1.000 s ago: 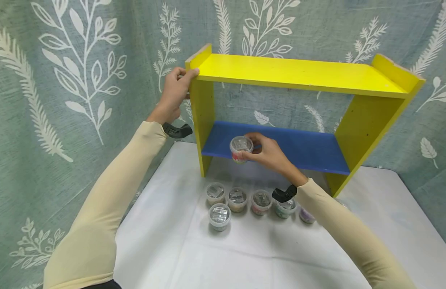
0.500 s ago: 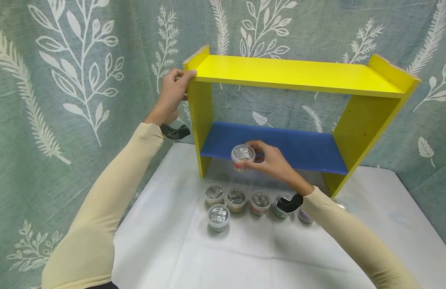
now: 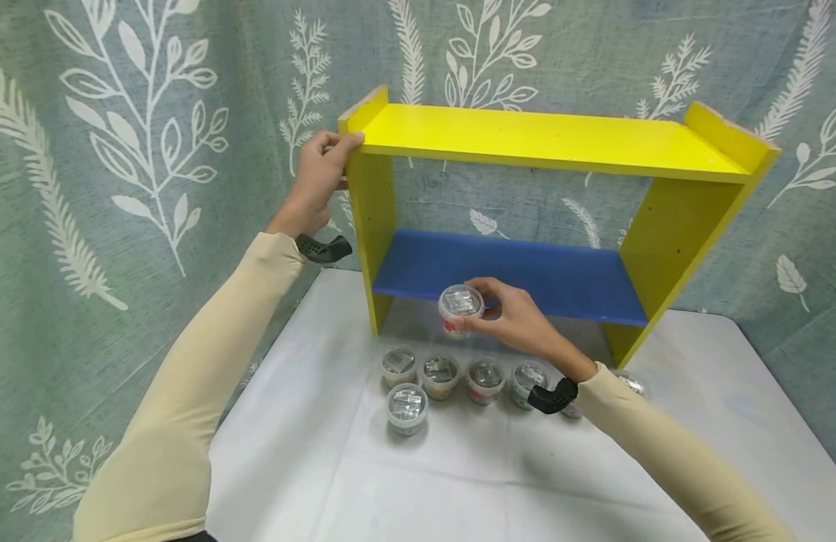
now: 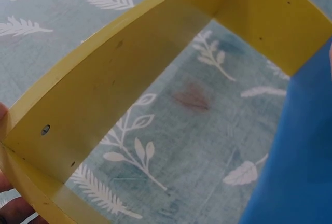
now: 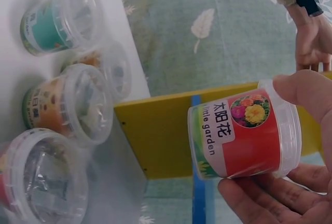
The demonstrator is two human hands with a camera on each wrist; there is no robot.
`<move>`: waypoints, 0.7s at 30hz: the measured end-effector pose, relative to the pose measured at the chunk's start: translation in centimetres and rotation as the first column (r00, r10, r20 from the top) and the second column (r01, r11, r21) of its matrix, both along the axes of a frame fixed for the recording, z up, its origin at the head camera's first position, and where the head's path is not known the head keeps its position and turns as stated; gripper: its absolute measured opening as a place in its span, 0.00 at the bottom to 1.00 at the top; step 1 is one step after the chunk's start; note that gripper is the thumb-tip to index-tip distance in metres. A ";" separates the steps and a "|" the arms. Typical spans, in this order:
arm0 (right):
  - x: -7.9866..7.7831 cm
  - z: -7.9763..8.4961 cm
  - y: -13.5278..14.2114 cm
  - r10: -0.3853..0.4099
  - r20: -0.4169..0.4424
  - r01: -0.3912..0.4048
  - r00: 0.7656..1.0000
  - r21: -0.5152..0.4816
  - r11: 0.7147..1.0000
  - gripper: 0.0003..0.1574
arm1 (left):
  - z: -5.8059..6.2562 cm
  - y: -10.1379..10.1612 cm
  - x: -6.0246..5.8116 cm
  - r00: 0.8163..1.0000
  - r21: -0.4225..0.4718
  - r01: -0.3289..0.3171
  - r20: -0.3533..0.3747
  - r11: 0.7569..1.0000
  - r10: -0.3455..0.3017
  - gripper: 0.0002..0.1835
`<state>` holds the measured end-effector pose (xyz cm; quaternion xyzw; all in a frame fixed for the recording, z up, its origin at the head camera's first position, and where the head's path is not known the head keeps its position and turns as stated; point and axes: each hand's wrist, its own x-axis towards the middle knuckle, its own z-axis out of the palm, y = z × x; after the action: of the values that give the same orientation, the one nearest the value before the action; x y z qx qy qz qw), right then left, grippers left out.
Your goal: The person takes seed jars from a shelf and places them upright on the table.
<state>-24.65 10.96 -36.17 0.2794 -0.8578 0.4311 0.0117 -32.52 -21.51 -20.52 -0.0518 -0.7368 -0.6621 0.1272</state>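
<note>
My right hand (image 3: 516,316) pinches a small clear plastic tub (image 3: 460,310) by its sides, in front of the blue lower shelf (image 3: 513,267). In the right wrist view the tub (image 5: 244,136) shows a red label with a flower picture and the words "little garden". Its lid is clear, with a silvery packet beneath. At the upper left corner of the yellow shelf unit (image 3: 560,139), my left hand (image 3: 319,173) grips the side panel, thumb on the front edge and fingers behind it. Several similar tubs, such as one at the front (image 3: 407,409), stand on the table below.
A white cloth covers the table (image 3: 459,482). One tub (image 3: 631,382) stands by the unit's right foot, partly behind my right forearm. A green curtain (image 3: 187,150) with white leaf patterns hangs behind and to the left.
My right hand has lowered the tub and drawn it slightly back, from over the blue shelf to before its front edge. My left hand keeps its grip on the panel.
</note>
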 end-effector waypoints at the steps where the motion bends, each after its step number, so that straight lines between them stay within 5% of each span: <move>1: 0.1 -0.1 0.0 -0.002 0.000 0.002 1.000 0.000 1.000 0.41 | 0.0 0.0 0.0 1.000 0.001 0.000 -0.002 1.000 0.000 0.20; 21: 2.5 -1.7 0.6 0.039 0.030 -0.039 0.999 0.023 0.999 0.41 | -0.1 -0.2 0.0 1.000 -0.001 0.003 -0.004 1.000 -0.003 0.21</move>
<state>-22.13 11.54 -37.85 0.2898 -0.8573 0.4252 -0.0126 -32.53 -21.73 -20.65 -0.0544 -0.7369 -0.6616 0.1274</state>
